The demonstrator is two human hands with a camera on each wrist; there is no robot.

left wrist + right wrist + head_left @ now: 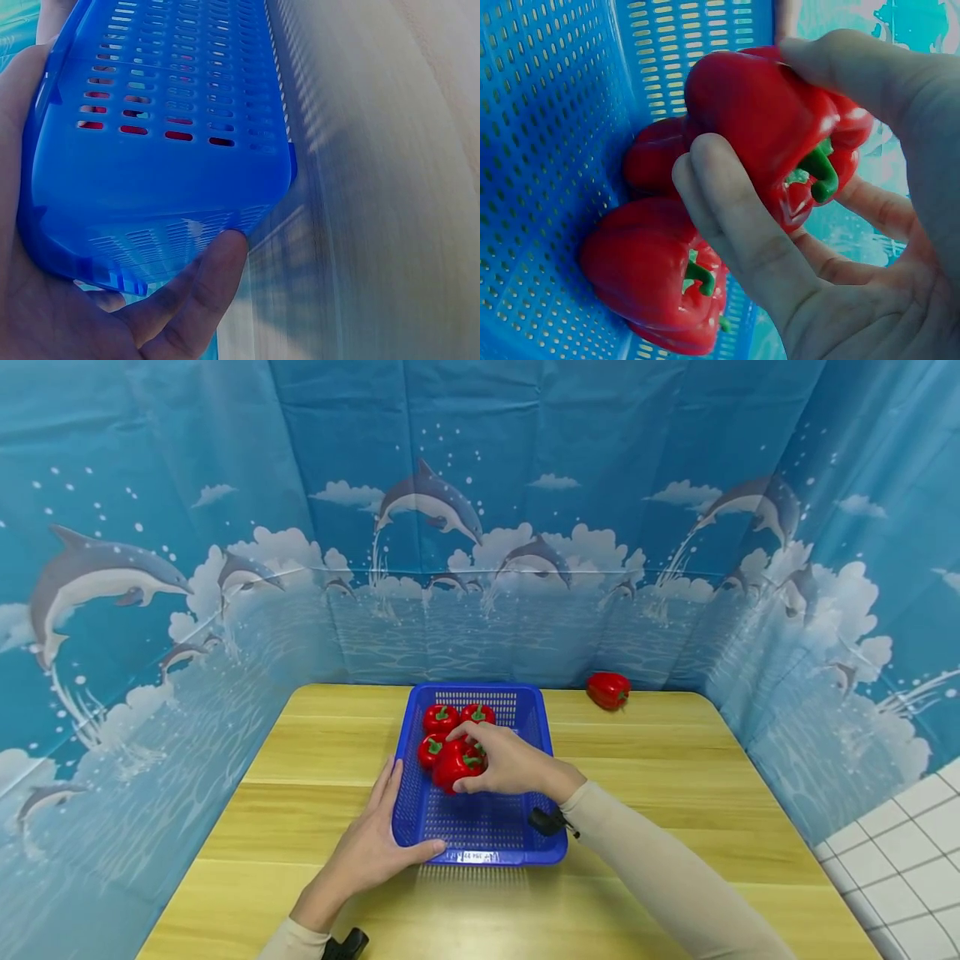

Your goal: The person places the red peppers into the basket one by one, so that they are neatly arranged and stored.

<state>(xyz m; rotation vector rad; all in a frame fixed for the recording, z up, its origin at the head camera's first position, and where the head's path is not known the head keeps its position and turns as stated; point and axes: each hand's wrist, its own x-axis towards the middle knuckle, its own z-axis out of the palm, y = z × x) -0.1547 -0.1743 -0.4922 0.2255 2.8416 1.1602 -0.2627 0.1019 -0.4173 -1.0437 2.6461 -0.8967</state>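
Note:
My right hand [513,764] holds a red bell pepper [453,770] over the blue plastic basket [480,831], with fingers and thumb on opposite sides of it. In the right wrist view the held pepper [742,97] shows its green stem between the fingers. Several more red bell peppers [441,718] sit in the basket's far left part, stems up; the right hand partly hides some. My left hand [375,843] grips the basket's near left corner, its thumb on the front rim and fingers along the left side. The left wrist view shows it around the perforated wall [150,172].
Another red bell pepper [607,690] lies on its side at the table's back edge, right of the basket. The wooden table [637,760] meets a blue curtain [480,635] with dolphins behind it. White tiles [892,843] show at the right.

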